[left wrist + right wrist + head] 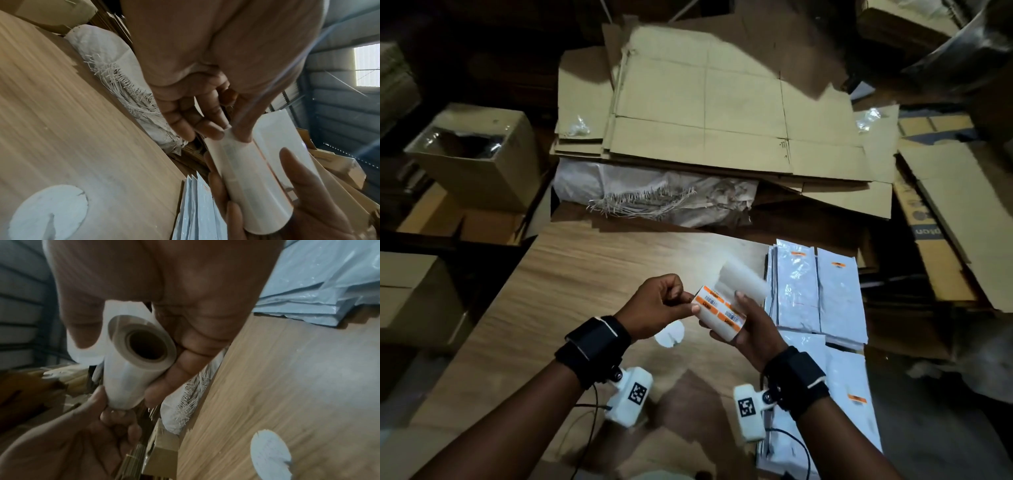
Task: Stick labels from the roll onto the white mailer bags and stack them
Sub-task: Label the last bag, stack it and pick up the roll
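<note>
The label roll (717, 313), white with orange-and-white labels, is held above the wooden table (585, 281). My right hand (736, 318) grips it from below, thumb on top. My left hand (690, 305) pinches the roll's left end at a label's edge; I cannot tell whether the label is lifted. A loose strip of backing paper (744, 281) curls up behind the roll. In the right wrist view the roll (127, 378) shows its hollow core. White mailer bags (820, 291), two with orange labels showing, lie at the right, with another pile (849, 394) nearer me.
A white round patch (670, 335) marks the table under my hands. Flattened cardboard (705, 113) and a white woven sack (640, 192) lie beyond the table. An open box (472, 150) stands at the left, and more cardboard (945, 219) at the right.
</note>
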Demonstrator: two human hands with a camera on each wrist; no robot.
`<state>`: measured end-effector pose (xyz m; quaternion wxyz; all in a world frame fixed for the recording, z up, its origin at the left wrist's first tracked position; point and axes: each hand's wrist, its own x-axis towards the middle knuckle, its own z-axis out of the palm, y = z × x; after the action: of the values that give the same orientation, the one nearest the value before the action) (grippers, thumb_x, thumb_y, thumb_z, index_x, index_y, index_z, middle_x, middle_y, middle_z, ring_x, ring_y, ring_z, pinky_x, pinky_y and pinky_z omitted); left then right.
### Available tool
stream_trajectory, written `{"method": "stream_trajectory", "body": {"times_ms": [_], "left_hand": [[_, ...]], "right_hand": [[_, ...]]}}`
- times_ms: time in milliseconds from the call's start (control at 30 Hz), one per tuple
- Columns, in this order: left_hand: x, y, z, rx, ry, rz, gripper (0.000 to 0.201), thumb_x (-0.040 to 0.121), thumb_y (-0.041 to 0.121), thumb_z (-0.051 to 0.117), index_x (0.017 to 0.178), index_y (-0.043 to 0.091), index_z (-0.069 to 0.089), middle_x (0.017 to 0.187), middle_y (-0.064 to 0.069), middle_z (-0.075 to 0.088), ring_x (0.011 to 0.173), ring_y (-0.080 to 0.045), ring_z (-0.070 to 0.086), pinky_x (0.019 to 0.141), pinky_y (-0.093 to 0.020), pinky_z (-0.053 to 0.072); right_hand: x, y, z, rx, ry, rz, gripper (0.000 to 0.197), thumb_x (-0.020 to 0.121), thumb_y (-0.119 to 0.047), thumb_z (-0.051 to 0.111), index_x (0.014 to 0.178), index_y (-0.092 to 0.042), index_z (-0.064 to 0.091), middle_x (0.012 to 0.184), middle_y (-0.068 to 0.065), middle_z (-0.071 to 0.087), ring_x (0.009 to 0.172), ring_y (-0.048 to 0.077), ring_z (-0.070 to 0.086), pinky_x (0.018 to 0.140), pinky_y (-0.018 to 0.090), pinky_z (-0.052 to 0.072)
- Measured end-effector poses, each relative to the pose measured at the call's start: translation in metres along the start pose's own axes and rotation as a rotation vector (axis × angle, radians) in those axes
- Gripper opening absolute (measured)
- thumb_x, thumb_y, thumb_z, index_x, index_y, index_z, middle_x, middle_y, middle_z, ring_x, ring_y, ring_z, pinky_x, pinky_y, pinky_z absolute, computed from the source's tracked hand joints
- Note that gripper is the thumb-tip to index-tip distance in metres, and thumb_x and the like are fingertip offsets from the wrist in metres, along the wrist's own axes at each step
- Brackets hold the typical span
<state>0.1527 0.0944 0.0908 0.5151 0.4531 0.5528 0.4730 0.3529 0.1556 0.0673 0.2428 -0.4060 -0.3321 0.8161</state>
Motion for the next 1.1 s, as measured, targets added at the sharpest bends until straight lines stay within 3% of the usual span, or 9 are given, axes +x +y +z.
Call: {"method": "stream_trajectory", "body": {"times_ms": [67, 200, 300, 433, 533, 700, 867, 967, 1100], "left_hand": [[0.002, 0.0, -0.001, 0.019, -0.001, -0.029, 0.045, 0.082, -0.011, 0.069, 0.072, 0.012, 0.032, 0.087, -0.028, 0.07, 0.079, -0.018, 0.069, 0.069, -0.029, 0.052], [0.006, 0.001, -0.001, 0.046, 0.06, -0.096, 0.032, 0.081, -0.005, 0.073, 0.075, 0.008, 0.045, 0.065, -0.005, 0.066, 0.063, -0.02, 0.058, 0.066, -0.033, 0.048], [0.007, 0.004, 0.007, 0.036, 0.147, -0.048, 0.024, 0.08, 0.005, 0.077, 0.084, 0.01, 0.055, 0.075, -0.005, 0.067, 0.067, -0.021, 0.06, 0.072, -0.04, 0.05], [-0.006, 0.0, 0.023, 0.508, 0.198, 0.159, 0.069, 0.06, 0.055, 0.084, 0.119, 0.035, 0.053, 0.12, 0.021, 0.058, 0.096, -0.003, 0.06, 0.081, -0.023, 0.049], [-0.014, -0.012, 0.039, 0.741, 0.189, 0.309, 0.1, 0.058, 0.06, 0.081, 0.141, 0.024, 0.039, 0.136, 0.011, 0.049, 0.118, -0.012, 0.051, 0.097, -0.032, 0.042], [-0.01, -0.019, 0.052, 0.731, 0.301, 0.3, 0.09, 0.06, 0.052, 0.075, 0.136, 0.018, 0.044, 0.125, 0.004, 0.056, 0.11, -0.017, 0.054, 0.095, -0.036, 0.043], [-0.004, -0.011, 0.048, 1.086, 0.26, 0.341, 0.068, 0.055, 0.054, 0.067, 0.111, 0.018, 0.052, 0.099, 0.003, 0.052, 0.091, -0.023, 0.048, 0.075, -0.038, 0.042], [0.002, -0.005, 0.052, 1.249, 0.241, 0.313, 0.063, 0.053, 0.06, 0.062, 0.099, 0.019, 0.053, 0.087, 0.003, 0.05, 0.083, -0.023, 0.044, 0.069, -0.037, 0.036], [0.01, -0.002, 0.056, 1.295, 0.218, 0.307, 0.065, 0.055, 0.066, 0.057, 0.101, 0.019, 0.055, 0.086, 0.002, 0.052, 0.085, -0.023, 0.045, 0.071, -0.037, 0.034]], "right_hand": [[-0.001, 0.002, -0.001, -0.061, -0.032, -0.029, 0.07, 0.067, -0.04, 0.083, 0.126, -0.011, 0.06, 0.121, 0.021, 0.065, 0.106, 0.039, 0.065, 0.075, 0.037, 0.055], [-0.007, 0.006, 0.006, -0.236, -0.008, -0.107, 0.047, 0.073, -0.013, 0.08, 0.117, -0.017, 0.063, 0.112, 0.016, 0.071, 0.102, 0.035, 0.069, 0.079, 0.038, 0.057], [-0.007, 0.009, 0.012, -0.231, 0.027, -0.126, 0.034, 0.082, -0.001, 0.073, 0.114, -0.01, 0.064, 0.107, 0.017, 0.071, 0.098, 0.037, 0.07, 0.081, 0.038, 0.057], [-0.007, 0.006, 0.017, -0.051, 0.036, -0.129, 0.041, 0.084, -0.013, 0.069, 0.123, -0.01, 0.058, 0.115, 0.018, 0.069, 0.101, 0.037, 0.068, 0.085, 0.044, 0.055], [-0.005, 0.01, 0.019, 0.036, 0.007, -0.11, 0.05, 0.084, -0.025, 0.062, 0.131, -0.011, 0.054, 0.12, 0.021, 0.066, 0.1, 0.038, 0.067, 0.077, 0.04, 0.055], [-0.004, 0.018, 0.018, 0.028, 0.031, -0.139, 0.043, 0.086, -0.028, 0.062, 0.127, -0.014, 0.059, 0.12, 0.023, 0.065, 0.109, 0.043, 0.062, 0.096, 0.058, 0.045], [-0.009, 0.017, 0.017, -0.359, 0.229, -0.33, 0.022, 0.079, -0.021, 0.076, 0.097, -0.01, 0.07, 0.087, 0.008, 0.075, 0.083, 0.021, 0.072, 0.075, 0.042, 0.059], [-0.011, 0.018, 0.019, -0.588, 0.287, -0.396, 0.012, 0.081, -0.016, 0.078, 0.086, -0.016, 0.067, 0.069, -0.008, 0.066, 0.061, -0.004, 0.058, 0.057, 0.015, 0.045], [-0.008, 0.022, 0.017, -0.677, 0.378, -0.426, 0.023, 0.076, -0.016, 0.079, 0.073, -0.028, 0.059, 0.059, -0.014, 0.06, 0.054, -0.005, 0.054, 0.05, 0.011, 0.039]]}}
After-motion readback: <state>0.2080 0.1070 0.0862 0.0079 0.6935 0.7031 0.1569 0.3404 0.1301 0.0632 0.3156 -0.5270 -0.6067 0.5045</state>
